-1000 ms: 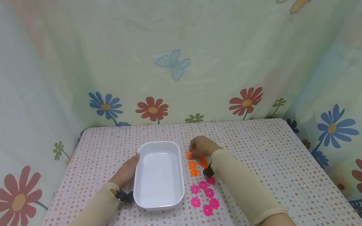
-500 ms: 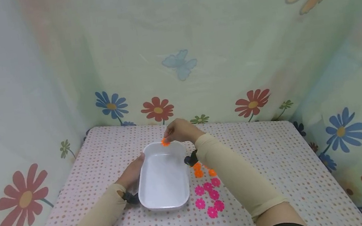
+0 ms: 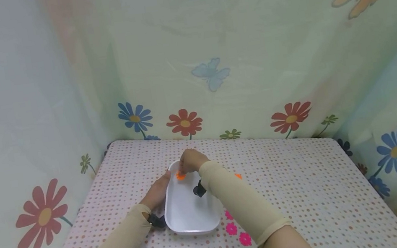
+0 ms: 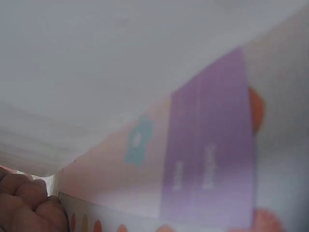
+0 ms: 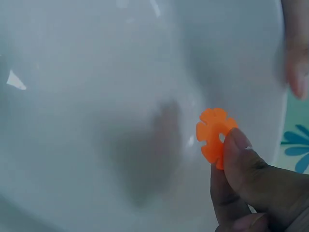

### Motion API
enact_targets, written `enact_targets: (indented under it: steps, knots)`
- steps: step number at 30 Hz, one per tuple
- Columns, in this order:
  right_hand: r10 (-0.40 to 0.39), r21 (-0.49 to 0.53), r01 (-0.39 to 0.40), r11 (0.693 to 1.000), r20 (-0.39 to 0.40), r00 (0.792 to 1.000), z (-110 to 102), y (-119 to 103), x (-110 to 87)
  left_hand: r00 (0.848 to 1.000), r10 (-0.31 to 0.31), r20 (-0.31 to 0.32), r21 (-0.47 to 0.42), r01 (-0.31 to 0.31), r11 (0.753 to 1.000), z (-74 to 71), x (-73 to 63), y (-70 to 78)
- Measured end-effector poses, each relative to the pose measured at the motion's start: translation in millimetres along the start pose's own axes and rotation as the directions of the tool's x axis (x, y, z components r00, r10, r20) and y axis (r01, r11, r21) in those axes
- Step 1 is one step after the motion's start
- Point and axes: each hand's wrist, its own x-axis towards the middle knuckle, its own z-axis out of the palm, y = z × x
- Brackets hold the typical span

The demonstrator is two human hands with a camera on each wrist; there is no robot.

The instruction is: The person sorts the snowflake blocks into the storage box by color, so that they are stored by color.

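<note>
Over the far end of the white tray (image 3: 190, 216), my right hand (image 3: 191, 161) pinches an orange flower-shaped plastic piece (image 5: 210, 133) between thumb and fingers. The right wrist view shows its notched petals and central hole above the glossy tray floor. My left hand (image 3: 157, 192) grips the tray's left side, its thumb at the rim. Curled fingers (image 4: 31, 200) of that hand show low in the left wrist view, beside the tray's pale outer wall (image 4: 82, 63). Several pink flower pieces (image 3: 231, 228) lie right of the tray, partly hidden by my right forearm.
One orange piece (image 3: 238, 176) shows beyond the right sleeve; the forearm hides the area around it. The dotted tablecloth (image 3: 286, 179) reaches the flower-printed curtain (image 3: 247, 91) at the back. A blurred purple panel (image 4: 210, 140) appears in the left wrist view.
My right hand has lifted an orange flower piece from the table right of the tray, carried it left over the far rim and lowered it inside. The left hand keeps its hold.
</note>
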Motion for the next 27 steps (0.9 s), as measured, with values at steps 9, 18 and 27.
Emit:
enact_targets:
  steps: [9,18,27]
  knots:
    - [0.017,-0.037,-0.018,0.999,-0.015,1.0,25,15,13.2,0.999,-0.001,-0.037,0.048,0.003,0.999,3.2,-5.1,4.0]
    - [0.062,-0.091,-0.074,0.993,-0.132,0.989,40,13,9.2,0.999,0.035,-0.039,0.067,-0.032,0.997,9.2,1.0,0.3]
    - [0.039,-0.048,-0.051,0.998,-0.22,0.975,54,16,10.3,1.0,-0.005,-0.014,0.012,0.005,1.0,11.0,2.6,2.0]
